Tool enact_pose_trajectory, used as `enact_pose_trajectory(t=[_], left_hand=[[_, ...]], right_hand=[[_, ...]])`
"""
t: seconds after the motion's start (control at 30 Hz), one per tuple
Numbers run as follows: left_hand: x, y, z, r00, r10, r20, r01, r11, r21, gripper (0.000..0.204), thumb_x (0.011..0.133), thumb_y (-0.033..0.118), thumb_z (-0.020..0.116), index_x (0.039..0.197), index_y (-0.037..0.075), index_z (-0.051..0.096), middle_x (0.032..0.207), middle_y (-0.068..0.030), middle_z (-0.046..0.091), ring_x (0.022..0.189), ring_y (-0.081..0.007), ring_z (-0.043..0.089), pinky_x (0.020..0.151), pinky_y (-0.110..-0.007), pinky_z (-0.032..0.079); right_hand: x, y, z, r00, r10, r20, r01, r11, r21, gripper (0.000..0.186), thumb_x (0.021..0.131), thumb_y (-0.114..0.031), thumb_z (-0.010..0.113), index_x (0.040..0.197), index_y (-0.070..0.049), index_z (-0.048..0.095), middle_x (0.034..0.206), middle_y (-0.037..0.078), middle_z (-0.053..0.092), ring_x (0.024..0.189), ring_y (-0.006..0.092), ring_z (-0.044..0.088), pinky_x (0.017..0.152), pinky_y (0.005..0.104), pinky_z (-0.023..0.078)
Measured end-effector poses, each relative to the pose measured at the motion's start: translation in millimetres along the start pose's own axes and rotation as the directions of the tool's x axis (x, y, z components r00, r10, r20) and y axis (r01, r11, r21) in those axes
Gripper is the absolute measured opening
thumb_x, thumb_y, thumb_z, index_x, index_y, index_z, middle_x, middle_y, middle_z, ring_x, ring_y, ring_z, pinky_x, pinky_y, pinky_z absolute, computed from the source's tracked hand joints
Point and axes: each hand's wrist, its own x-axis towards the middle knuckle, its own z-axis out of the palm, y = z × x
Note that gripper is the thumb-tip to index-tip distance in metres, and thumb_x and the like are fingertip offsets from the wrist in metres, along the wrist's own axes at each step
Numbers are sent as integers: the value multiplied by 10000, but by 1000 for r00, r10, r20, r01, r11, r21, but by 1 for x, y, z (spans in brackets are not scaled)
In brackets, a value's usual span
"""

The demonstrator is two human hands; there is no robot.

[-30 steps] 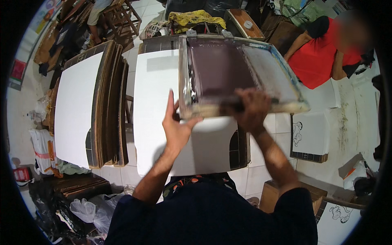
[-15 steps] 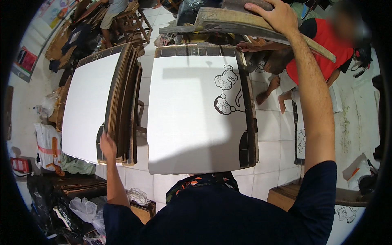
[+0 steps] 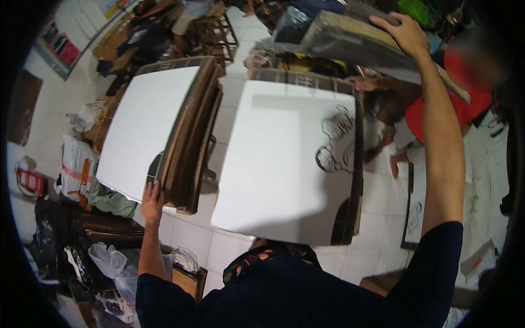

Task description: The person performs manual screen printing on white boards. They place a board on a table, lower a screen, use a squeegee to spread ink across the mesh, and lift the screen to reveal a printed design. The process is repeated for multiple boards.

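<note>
My right hand [image 3: 404, 35] is raised at the far right, its fingers closed over the edge of a tilted wooden screen printing frame [image 3: 361, 44]. Below that frame, a white sheet [image 3: 273, 164] lies on a dark-edged board, with black line-drawn cartoon figures [image 3: 334, 139] on its right side. To the left, another blank white sheet [image 3: 145, 126] tops a stack of boards [image 3: 191, 147]. At this stack's near right corner rests my left hand [image 3: 152, 199], fingers stretched out over the edge.
A co-worker in a red top [image 3: 443, 112] is at the right, one hand [image 3: 369, 83] by the middle board's far corner. Another printed sheet [image 3: 416, 213] lies low beyond my right arm. Plastic bags [image 3: 117, 268] crowd the lower left. A wooden stool [image 3: 219, 35] stands behind.
The view has turned, so both boards appear shifted right and tilted. My left hand has slid to the stack's near corner, with its fingers spreading. My right hand still holds the frame up.
</note>
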Motion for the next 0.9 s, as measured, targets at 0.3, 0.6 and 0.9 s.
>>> enact_pose_trajectory(t=[0.3, 0.6, 0.9], left_hand=[[43, 111, -68, 951, 58, 304, -89, 992, 89, 707, 874, 12, 622, 1530, 272, 567, 1438, -329, 595, 1259, -462, 652, 1028, -516, 567], [-56, 108, -9, 944, -112, -311, 136, 989, 58, 643, 933, 446, 738, 1424, 43, 639, 1342, -198, 702, 1287, -400, 599, 1124, -508, 443], [-146, -57, -11, 525, -839, 146, 847, 497, -189, 842, 947, 727, 595, 1221, -60, 718, 1173, -297, 734, 1129, -474, 694, 975, -511, 537]], right_hand=[[-4, -14, -17, 998, 46, 42, -49, 997, 65, 932, 776, -847, 687, 1308, -85, 751, 1286, 208, 739, 1235, 364, 686, 1068, 463, 507], [-2, -16, -20, 992, 76, 97, -82, 994, 67, 922, 775, -838, 704, 1295, -78, 756, 1269, 209, 744, 1217, 371, 693, 1064, 470, 509], [-5, -9, -8, 998, 1, -64, 2, 999, 46, 835, 816, -769, 730, 1280, -75, 757, 1211, 210, 760, 1166, 365, 713, 1014, 460, 516]])
